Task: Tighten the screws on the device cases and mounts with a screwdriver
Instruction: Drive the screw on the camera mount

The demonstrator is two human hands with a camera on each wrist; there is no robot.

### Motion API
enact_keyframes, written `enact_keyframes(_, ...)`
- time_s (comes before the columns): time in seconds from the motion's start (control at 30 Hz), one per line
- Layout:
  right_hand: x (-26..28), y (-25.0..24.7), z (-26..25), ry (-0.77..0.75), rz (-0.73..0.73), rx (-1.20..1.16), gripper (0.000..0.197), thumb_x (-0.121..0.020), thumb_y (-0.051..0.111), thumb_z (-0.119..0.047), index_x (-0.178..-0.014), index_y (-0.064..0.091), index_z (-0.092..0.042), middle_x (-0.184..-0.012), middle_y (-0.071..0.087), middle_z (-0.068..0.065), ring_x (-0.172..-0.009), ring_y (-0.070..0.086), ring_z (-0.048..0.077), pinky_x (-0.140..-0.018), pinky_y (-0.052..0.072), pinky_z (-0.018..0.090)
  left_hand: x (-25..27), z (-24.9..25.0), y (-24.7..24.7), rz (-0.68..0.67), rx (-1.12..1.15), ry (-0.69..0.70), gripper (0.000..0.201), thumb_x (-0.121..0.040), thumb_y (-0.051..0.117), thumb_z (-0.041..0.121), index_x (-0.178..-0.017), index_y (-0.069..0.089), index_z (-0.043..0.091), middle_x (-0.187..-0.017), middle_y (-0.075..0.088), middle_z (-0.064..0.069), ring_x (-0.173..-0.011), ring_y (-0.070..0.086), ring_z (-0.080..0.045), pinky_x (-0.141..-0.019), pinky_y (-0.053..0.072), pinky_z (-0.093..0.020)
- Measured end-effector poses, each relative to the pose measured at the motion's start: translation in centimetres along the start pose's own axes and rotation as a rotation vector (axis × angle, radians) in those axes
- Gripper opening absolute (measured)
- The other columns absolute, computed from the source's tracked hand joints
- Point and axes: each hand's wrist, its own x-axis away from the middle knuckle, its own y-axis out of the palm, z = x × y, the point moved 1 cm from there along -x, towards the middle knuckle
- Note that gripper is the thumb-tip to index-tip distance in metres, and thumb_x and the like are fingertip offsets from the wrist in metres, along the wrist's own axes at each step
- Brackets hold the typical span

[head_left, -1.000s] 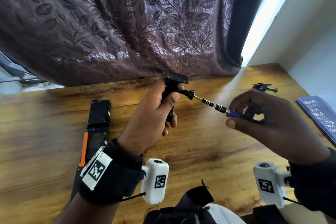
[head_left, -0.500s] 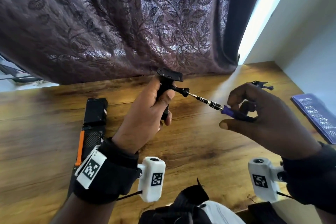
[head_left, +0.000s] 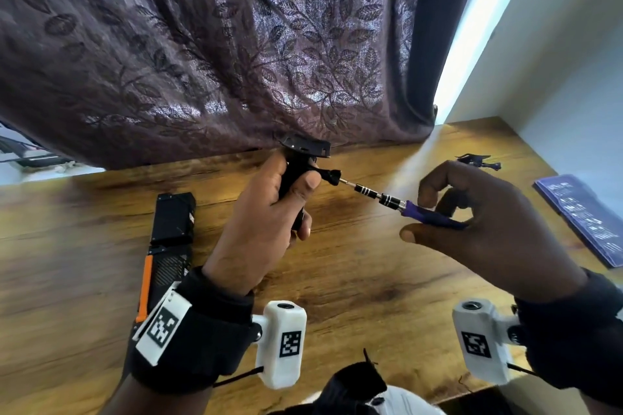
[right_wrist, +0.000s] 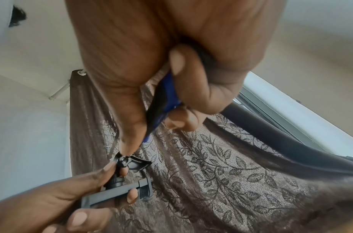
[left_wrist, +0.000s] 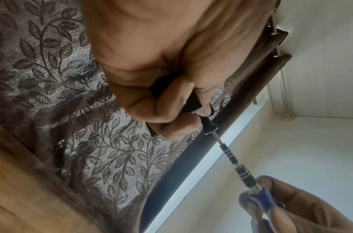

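My left hand grips a black plastic mount upright above the wooden table; its black thumbscrew sticks out to the right past my thumb. My right hand pinches the blue handle of a small screwdriver between thumb and fingers. The thin bit meets the head of the thumbscrew. From the left wrist the screwdriver runs down from the thumbscrew to my right fingers. Under the right wrist the blue handle points at the mount.
A black device case with an orange strip lies on the wooden table at the left. A second small black mount sits at the far right, near a dark blue booklet. A patterned curtain hangs behind.
Both hands keep their hold with the bit on the screw. My right fingers have shifted around the blue handle. The camera view has drifted slightly.
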Motion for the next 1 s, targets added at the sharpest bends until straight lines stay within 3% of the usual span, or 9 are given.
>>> enact_keyframes(0.17,0.21,0.08,-0.14,0.031,0.001,-0.133,0.015,-0.074,0.083,-0.035,-0.08,0.07,-0.029,-0.08,0.071,-0.006,-0.059,0.064,0.017,-0.06,0.051,0.03,-0.09,0.15,-0.17,-0.022,-0.008,0.018,0.009,-0.105,0.053,0.03,-0.106,0.058,0.023,-0.106,0.063,-0.02,-0.056,0.054,-0.026,-0.042,0.036,-0.02)
enact_keyframes(0.3,0.25,-0.12,-0.55,0.007,-0.043,-0.164,0.022,-0.079,0.07,-0.045,-0.081,0.074,-0.024,-0.067,0.069,-0.001,-0.047,0.06,0.014,-0.052,0.045,0.018,-0.06,0.32,-0.13,-0.018,-0.012,0.023,0.012,-0.103,0.055,0.032,-0.104,0.058,0.02,-0.103,0.062,-0.018,-0.056,0.055,-0.026,-0.043,0.037,-0.019)
enact_keyframes(0.4,0.25,0.03,-0.38,0.001,-0.061,-0.085,0.03,-0.069,0.082,-0.045,-0.09,0.066,-0.029,-0.082,0.067,-0.009,-0.058,0.06,0.014,-0.053,0.045,0.021,-0.08,0.24,-0.02,-0.007,-0.031,0.021,0.011,-0.105,0.055,0.03,-0.106,0.057,0.019,-0.105,0.061,-0.023,-0.057,0.056,-0.026,-0.043,0.038,-0.021)
enact_keyframes(0.47,0.31,0.2,-0.02,0.006,-0.046,-0.026,0.036,-0.065,0.087,-0.04,-0.088,0.061,-0.031,-0.088,0.065,-0.012,-0.065,0.061,0.012,-0.055,0.045,0.016,-0.08,0.18,-0.02,-0.004,-0.026,0.013,0.012,-0.105,0.055,0.031,-0.108,0.057,0.02,-0.106,0.061,-0.024,-0.058,0.056,-0.026,-0.043,0.037,-0.023)
enact_keyframes(0.6,0.33,0.15,-0.31,0.013,-0.015,-0.064,0.015,-0.077,0.077,-0.042,-0.081,0.072,-0.029,-0.071,0.068,-0.009,-0.067,0.065,0.015,-0.061,0.05,0.024,-0.1,0.31,-0.06,0.004,-0.026,0.006,0.017,-0.103,0.055,0.034,-0.11,0.056,0.019,-0.098,0.069,0.003,-0.057,0.057,-0.024,-0.042,0.036,-0.023)
enact_keyframes(0.73,0.2,0.3,-0.55,0.032,-0.075,-0.158,0.025,-0.081,0.066,-0.047,-0.081,0.075,-0.024,-0.062,0.065,-0.002,-0.05,0.059,0.015,-0.054,0.048,0.033,-0.21,0.12,-0.07,0.016,-0.033,0.032,0.014,-0.103,0.055,0.034,-0.107,0.057,0.02,-0.101,0.066,-0.009,-0.056,0.056,-0.025,-0.043,0.037,-0.02)
enact_keyframes(0.83,0.15,0.34,-0.27,0.049,-0.137,-0.17,0.049,-0.085,0.064,-0.062,-0.082,0.075,-0.014,-0.06,0.062,0.006,-0.049,0.055,0.027,-0.049,0.044,0.039,-0.3,-0.22,-0.03,0.01,-0.034,0.031,0.01,-0.104,0.052,0.032,-0.103,0.056,0.024,-0.099,0.064,-0.011,-0.055,0.055,-0.027,-0.042,0.035,-0.018)
enact_keyframes(0.93,0.05,0.32,-0.16,0.08,-0.148,-0.198,0.063,-0.08,0.061,-0.07,-0.08,0.075,-0.009,-0.058,0.061,0.01,-0.042,0.051,0.022,-0.044,0.04,0.031,-0.17,-0.34,0.07,0.02,0.002,-0.01,0.032,-0.101,0.042,0.049,-0.103,0.055,0.02,-0.09,0.063,-0.003,-0.056,0.055,-0.021,-0.041,0.033,-0.018)
enact_keyframes(1.0,0.0,0.34,-0.36,0.073,-0.122,-0.194,0.045,-0.083,0.069,-0.06,-0.078,0.077,-0.017,-0.058,0.066,0.004,-0.041,0.054,0.012,-0.045,0.041,0.022,-0.14,-0.39,0.19,0.037,0.044,-0.026,0.045,-0.099,0.037,0.056,-0.104,0.055,0.015,-0.085,0.063,0.013,-0.056,0.056,-0.018,-0.04,0.031,-0.018)
